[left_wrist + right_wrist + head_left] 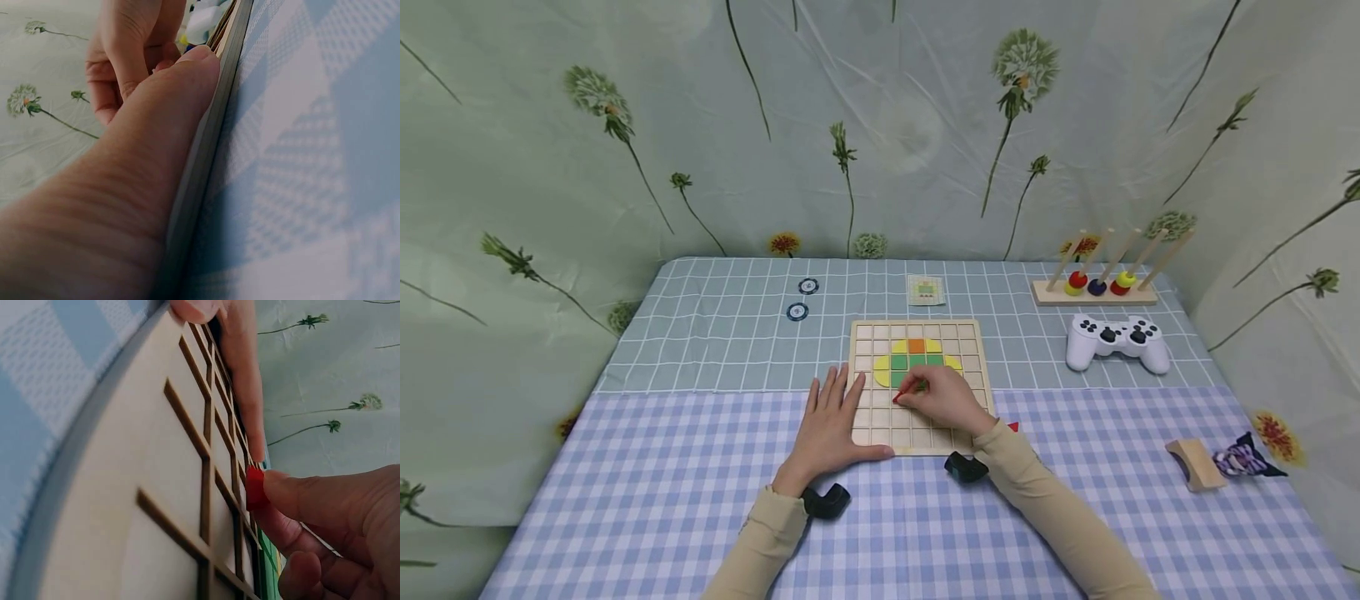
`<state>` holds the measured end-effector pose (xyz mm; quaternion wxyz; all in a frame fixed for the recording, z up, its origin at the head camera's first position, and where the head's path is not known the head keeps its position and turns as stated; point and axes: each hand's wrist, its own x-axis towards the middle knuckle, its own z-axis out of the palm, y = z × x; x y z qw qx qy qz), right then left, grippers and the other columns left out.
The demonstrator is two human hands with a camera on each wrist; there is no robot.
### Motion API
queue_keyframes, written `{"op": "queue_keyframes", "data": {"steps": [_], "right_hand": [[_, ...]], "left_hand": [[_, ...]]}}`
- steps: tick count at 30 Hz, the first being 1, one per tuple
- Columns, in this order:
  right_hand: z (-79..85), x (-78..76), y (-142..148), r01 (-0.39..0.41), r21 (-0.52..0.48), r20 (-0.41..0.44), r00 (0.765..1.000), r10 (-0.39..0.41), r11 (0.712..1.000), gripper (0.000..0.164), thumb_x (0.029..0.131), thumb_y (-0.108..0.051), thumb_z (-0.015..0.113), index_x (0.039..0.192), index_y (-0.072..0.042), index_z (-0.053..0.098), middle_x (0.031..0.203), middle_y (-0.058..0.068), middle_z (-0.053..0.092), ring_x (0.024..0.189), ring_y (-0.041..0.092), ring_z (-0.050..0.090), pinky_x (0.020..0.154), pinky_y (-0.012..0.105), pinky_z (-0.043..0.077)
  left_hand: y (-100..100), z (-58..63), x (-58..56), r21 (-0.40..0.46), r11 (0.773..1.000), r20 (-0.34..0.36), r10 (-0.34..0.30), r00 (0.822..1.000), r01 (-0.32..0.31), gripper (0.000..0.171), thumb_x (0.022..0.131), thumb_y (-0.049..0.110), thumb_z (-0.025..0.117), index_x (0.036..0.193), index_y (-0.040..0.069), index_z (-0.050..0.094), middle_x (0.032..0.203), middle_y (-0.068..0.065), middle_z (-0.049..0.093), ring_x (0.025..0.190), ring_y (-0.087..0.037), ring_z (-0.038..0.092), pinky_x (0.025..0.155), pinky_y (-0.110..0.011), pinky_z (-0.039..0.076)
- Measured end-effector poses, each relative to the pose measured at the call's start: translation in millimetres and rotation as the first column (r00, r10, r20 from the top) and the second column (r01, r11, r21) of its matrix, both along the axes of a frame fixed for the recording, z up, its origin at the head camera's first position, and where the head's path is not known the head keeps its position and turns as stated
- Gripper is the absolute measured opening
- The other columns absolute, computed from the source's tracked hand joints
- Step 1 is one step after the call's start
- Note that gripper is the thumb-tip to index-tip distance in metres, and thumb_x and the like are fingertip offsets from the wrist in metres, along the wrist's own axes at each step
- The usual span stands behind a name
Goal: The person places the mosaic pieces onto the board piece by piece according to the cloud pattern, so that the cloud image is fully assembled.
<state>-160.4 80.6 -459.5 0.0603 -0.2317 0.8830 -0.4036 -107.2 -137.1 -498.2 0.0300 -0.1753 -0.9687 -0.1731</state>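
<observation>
A wooden grid board (880, 437) lies on the table, with green, yellow and orange tiles set in its middle and far cells. My right hand (946, 400) pinches a small red tile (255, 487) between thumb and fingertips, just over the board's cells. In the right wrist view the tile is near the grid ridges; whether it touches them I cannot tell. My left hand (831, 427) rests with spread, straight fingers on the board's left edge, its thumb along the near edge. Partly behind the right sleeve, another red piece (1013, 427) shows.
A small pattern card (926, 290) lies beyond the board, with two round chips (797, 312) to its left. At the right are a bead-peg stand (1093, 297), a white game controller (1117, 343), a wooden arch block (1197, 465) and a dark patterned packet (1247, 458).
</observation>
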Motion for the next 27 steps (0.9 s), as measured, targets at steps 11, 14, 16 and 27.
{"op": "queue_keyframes", "data": {"steps": [11, 14, 16, 27], "right_hand": [[-1.6, 1.8, -6, 0.052, 0.079, -0.028, 0.998, -0.05, 0.995, 0.006, 0.082, -0.016, 0.075, 0.077, -0.017, 0.073, 0.071, -0.011, 0.058, 0.07, 0.008, 0.053, 0.067, 0.028, 0.045], [-2.3, 2.6, -6, 0.075, 0.108, -0.05, 0.996, -0.069, 0.991, 0.007, 0.082, -0.017, 0.076, 0.076, -0.018, 0.073, 0.07, -0.011, 0.056, 0.068, 0.008, 0.051, 0.063, 0.027, 0.043], [-2.1, 2.8, -7, 0.085, 0.122, -0.053, 0.995, -0.079, 0.989, 0.008, 0.081, -0.017, 0.077, 0.075, -0.019, 0.073, 0.068, -0.011, 0.054, 0.065, 0.008, 0.049, 0.06, 0.027, 0.042], [5.2, 6.2, 14, 0.102, 0.086, -0.024, 0.995, -0.1, 0.991, 0.011, 0.084, -0.021, 0.074, 0.074, -0.019, 0.068, 0.062, -0.009, 0.05, 0.057, 0.01, 0.045, 0.054, 0.026, 0.036]], "left_hand": [[-1, 0.7, 0.0, -0.003, 1.0, 0.018, 0.001, 1.0, -0.001, 0.119, 0.065, 0.085, 0.055, 0.152, 0.009, 0.024, 0.156, -0.017, 0.011, 0.143, -0.031, 0.001, 0.113, -0.047, -0.002], [-1, 0.9, -0.3, -0.002, 1.0, 0.019, 0.001, 1.0, -0.001, 0.119, 0.065, 0.084, 0.055, 0.152, 0.009, 0.024, 0.156, -0.017, 0.011, 0.143, -0.031, 0.001, 0.112, -0.048, -0.002], [-1, 1.1, -0.5, 0.0, 1.0, 0.019, 0.0, 1.0, 0.0, 0.119, 0.065, 0.085, 0.055, 0.152, 0.009, 0.023, 0.156, -0.017, 0.011, 0.143, -0.031, 0.0, 0.112, -0.048, -0.002], [-2, -0.1, 0.7, 0.007, 1.0, 0.018, 0.0, 1.0, 0.0, 0.119, 0.065, 0.085, 0.054, 0.152, 0.009, 0.023, 0.156, -0.017, 0.011, 0.143, -0.032, 0.001, 0.112, -0.049, -0.001]]}}
